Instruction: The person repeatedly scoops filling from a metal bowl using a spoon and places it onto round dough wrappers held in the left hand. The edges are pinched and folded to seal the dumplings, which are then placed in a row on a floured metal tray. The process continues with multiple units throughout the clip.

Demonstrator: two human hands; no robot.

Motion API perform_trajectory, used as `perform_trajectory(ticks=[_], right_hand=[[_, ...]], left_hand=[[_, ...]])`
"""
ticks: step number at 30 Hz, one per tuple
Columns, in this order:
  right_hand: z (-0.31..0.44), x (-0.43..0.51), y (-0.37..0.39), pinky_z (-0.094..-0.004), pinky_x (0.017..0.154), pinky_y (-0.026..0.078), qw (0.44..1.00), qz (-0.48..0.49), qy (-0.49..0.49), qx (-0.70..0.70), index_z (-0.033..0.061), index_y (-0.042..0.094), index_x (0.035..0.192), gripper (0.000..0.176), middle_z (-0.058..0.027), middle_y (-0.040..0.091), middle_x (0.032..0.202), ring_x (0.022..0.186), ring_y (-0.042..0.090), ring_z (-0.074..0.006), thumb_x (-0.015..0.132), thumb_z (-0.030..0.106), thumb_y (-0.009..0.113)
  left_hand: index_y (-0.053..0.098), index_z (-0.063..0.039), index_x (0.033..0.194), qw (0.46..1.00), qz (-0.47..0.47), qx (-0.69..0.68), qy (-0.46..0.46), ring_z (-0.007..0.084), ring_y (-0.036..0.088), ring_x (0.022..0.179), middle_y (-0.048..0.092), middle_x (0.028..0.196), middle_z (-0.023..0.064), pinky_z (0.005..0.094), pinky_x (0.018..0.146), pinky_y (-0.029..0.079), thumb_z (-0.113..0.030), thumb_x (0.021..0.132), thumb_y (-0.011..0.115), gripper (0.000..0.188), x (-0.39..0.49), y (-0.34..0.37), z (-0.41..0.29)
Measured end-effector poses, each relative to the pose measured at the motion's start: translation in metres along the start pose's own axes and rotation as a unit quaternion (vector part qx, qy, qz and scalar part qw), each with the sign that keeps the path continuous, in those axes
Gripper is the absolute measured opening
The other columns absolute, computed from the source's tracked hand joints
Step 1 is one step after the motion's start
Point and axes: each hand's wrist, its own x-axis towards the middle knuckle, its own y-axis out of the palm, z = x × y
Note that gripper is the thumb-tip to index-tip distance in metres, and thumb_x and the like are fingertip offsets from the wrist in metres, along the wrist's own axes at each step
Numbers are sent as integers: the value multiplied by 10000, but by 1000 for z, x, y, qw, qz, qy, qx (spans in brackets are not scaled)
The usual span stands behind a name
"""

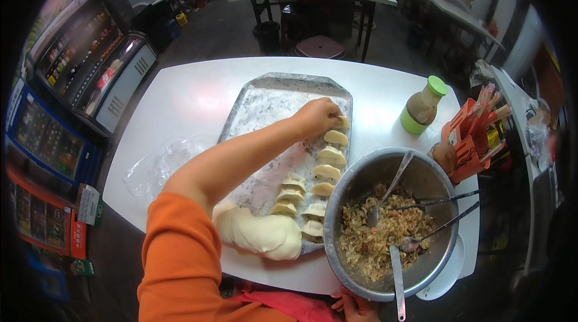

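My left hand (319,116) reaches across a floured metal tray (257,109) to its far right corner. Its fingertips are on a folded dumpling (343,122) at the end of a row. Several more dumplings (332,155) run down the tray's right side, with a shorter row (290,194) to their left. A pile of dough wrappers (257,234) covers the tray's near left corner. Partly hidden at the bottom edge, my right hand (354,306) is by the near rim of a steel bowl (332,231); whether it grips anything is unclear.
The bowl holds minced filling (379,236), spoons (397,272) and dark-handled utensils (456,218). Behind it are a green-capped bottle (423,105) and an orange chopstick holder (465,141). A white plate (445,277) lies partly under the bowl. Clear plastic (156,166) rests on the left of the table (189,91).
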Motion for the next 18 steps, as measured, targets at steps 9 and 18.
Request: perform_trajectory(ticks=[9, 18], right_hand=[[20, 10, 0, -271, 595, 562, 1000, -18, 24, 3, 25, 562, 1267, 283, -169, 701, 991, 666, 678, -155, 1002, -45, 489], [23, 13, 3, -260, 597, 554, 998, -61, 19, 16, 0, 588, 1204, 251, -150, 693, 993, 652, 665, -163, 971, -68, 523]], left_hand=[[663, -5, 1225, 987, -52, 148, 40, 325, 638, 1088, 625, 1245, 209, 395, 921, 522, -227, 958, 657, 347, -34, -16, -13], [679, -73, 1067, 978, 142, 122, 97, 298, 628, 1033, 649, 1080, 119, 416, 936, 491, -245, 880, 734, 259, -230, -63, -76]])
